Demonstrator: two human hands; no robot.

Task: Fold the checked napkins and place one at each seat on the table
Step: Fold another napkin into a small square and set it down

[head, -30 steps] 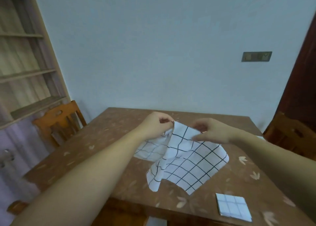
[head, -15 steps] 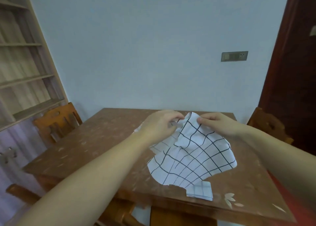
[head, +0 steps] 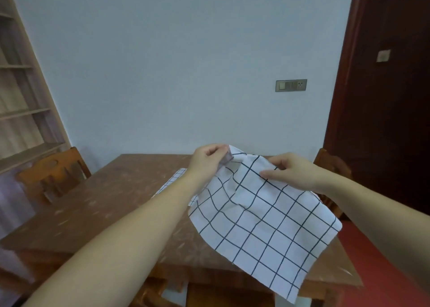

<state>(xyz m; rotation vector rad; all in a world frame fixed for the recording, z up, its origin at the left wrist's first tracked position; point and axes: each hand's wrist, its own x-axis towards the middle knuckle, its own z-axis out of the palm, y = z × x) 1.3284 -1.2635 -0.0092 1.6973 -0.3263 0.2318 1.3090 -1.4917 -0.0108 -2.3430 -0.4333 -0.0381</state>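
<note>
Left hand (head: 207, 160) raised over far half of wooden table (head: 104, 202), thumb and fingertips pinched tight on top corner of checked napkin (head: 263, 216). Right hand (head: 293, 172) near it on same upper edge, thumb laid across front of cloth, fingers curled round it. Napkin unfolded, white with dark grid lines, creased between the two hands, hanging down toward near right corner of table. Contact between lower part and tabletop not determinable. Second checked napkin (head: 173, 181) lying flat on tabletop beyond left forearm, partly hidden by it. Wooden chair (head: 53, 174) at left side of table, another chair (head: 330, 165) at right side. Shelf unit (head: 21, 97) on left wall, switch plate (head: 290, 85) on rear wall, dark door (head: 384, 97) at right.
</note>
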